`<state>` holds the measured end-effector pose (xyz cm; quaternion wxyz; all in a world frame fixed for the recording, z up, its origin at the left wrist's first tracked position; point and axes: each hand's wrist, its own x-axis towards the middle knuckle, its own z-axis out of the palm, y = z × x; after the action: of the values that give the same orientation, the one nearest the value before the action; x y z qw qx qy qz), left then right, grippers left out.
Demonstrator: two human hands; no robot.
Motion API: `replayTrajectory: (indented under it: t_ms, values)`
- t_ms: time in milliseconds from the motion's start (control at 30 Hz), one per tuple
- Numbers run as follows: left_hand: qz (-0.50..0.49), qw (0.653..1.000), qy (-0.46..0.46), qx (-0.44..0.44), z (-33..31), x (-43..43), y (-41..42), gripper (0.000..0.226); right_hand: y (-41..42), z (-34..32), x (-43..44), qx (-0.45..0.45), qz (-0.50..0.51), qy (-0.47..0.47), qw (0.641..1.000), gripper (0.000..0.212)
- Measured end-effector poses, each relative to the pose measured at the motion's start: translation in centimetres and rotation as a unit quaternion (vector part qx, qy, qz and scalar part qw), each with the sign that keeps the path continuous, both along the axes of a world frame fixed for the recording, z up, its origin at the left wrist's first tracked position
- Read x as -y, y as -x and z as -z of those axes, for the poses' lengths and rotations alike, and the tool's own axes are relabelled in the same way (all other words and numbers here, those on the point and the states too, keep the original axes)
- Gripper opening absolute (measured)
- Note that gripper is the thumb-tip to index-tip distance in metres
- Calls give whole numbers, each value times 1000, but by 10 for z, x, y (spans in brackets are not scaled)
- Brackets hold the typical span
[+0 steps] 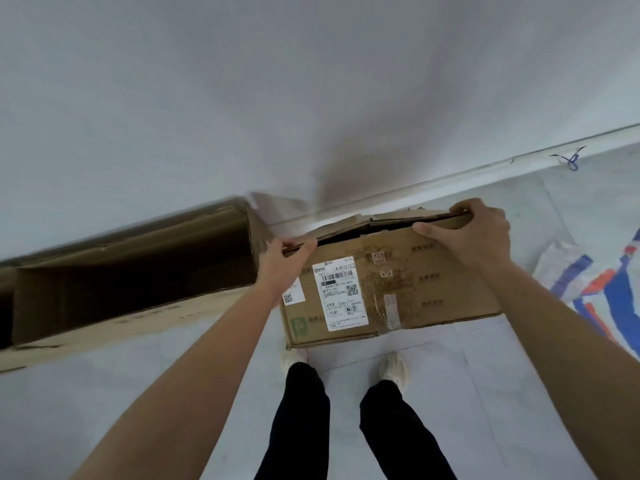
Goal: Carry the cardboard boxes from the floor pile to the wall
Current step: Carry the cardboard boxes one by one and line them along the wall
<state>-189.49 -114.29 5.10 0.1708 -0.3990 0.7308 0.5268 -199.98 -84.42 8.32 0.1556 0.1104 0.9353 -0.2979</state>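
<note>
A brown cardboard box (412, 289) with a white shipping label on its near side sits in front of my feet, close to the white wall (311, 98). My left hand (289, 258) grips the top edge at the box's left corner. My right hand (474, 233) curls over the top edge at the right corner. The top flaps look loosely shut, with a dark gap under them. A larger open cardboard box (131, 278) lies on its side along the wall to the left, its dark inside facing me.
A white baseboard (485, 168) runs along the wall to the right, with a blue string (571, 161) on it. A blue, white and orange woven sack (602, 292) lies on the pale floor at right. My shoes (393, 370) stand just behind the box.
</note>
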Motion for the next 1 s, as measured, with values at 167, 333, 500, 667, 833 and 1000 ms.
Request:
replayTrajectory:
  t_ms: [167,333,500,667,833,1000]
  values:
    - [35,998,14,46,84,27,34,101,40,82,25,25,1,-18,1000,80]
    - [70,995,63,32,130,38,48,74,54,150,54,94,-34,-24,995,110]
    - [157,978,104,86,170,42,33,78,-11,212,79,156,-225,-140,952,137]
    - [157,980,65,104,184,53,42,88,-30,224,82,156,-267,-209,928,147]
    - [44,995,7,87,186,55,61,90,-6,225,91,96,-268,-214,934,103]
    - [16,994,42,100,185,68,69,81,17,227,131,32,-305,-209,929,78]
